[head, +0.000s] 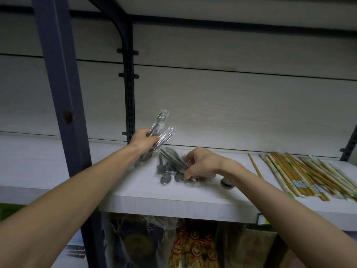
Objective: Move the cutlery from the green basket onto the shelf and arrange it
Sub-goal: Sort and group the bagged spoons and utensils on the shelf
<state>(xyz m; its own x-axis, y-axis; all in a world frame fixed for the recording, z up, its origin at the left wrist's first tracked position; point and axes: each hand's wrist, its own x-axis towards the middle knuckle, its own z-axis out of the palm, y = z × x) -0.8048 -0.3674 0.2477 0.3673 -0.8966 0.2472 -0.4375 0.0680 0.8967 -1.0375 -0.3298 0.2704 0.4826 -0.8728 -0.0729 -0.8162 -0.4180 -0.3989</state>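
Note:
On the white shelf [135,192] lies a loose pile of plastic-wrapped metal spoons [170,167]. My left hand [143,141] is raised just left of the pile and grips a bundle of wrapped spoons [161,130], handles pointing up and bowls hanging below my wrist. My right hand [201,164] rests on the right side of the pile, its fingertips pinching the wrapped spoons there. Only a sliver of green [4,209] shows at the far left edge below the shelf; whether it is the basket I cannot tell.
Bundles of wooden chopsticks [309,176] lie spread on the right part of the shelf. A small round dark object [227,183] sits by my right wrist. A dark blue upright post [63,93] stands at the left. Packaged goods [193,248] fill the shelf below.

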